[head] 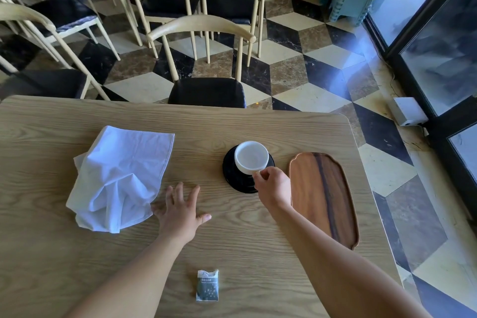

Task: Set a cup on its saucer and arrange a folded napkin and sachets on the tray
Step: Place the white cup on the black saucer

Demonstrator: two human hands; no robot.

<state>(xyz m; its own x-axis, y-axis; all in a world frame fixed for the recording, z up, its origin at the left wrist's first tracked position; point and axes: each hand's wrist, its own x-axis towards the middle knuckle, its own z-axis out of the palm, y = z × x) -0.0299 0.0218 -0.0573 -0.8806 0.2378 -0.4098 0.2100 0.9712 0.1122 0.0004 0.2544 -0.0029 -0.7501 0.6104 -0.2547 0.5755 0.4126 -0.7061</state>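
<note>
White cup [251, 157] sits over the black saucer [238, 175], tipped toward the camera, pinched at its handle side by the right hand [273, 184]; not clearly seated yet. Left hand [179, 210] flat on the table [258, 240], fingers spread, holding nothing. Napkin [118, 178] unfolded, crumpled. Wooden tray [324, 196] bare. Count: one cup, one saucer, one napkin, one tray, one sachet [207, 285] visible.
</note>
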